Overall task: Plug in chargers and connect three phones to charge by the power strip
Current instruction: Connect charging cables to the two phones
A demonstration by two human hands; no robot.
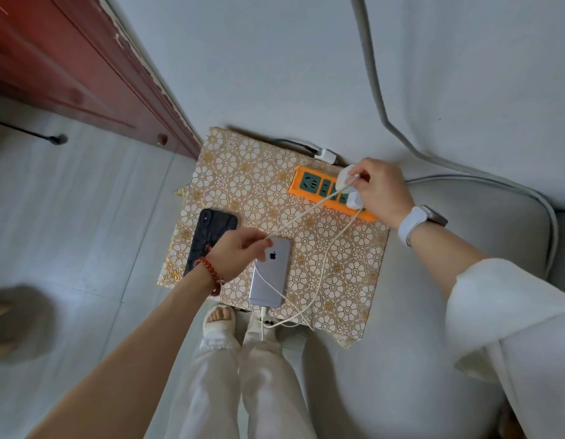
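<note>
Second charger being plugged in

A round white plastic charger [344,179] is pinched by the right hand [378,188] over the orange power strip [309,185]; its white cable [306,213], pinched in the left hand [240,251], should be kept slack.

Around my small table, whose floral gold-and-white cloth [252,172] serves as landmark: a dark red wooden door [69,58] with chipped edging stands beyond the cloth's far left corner. A black doorstop [57,140] lies on the pale floor [84,217] left of the cloth. A grey upholstered seat [484,217] sits just beside the cloth's right edge. Below the near edge show my cream trousers [243,391] and a white open-toed slipper [218,321]. A blurred brownish shape [18,324] lies far left.
</note>
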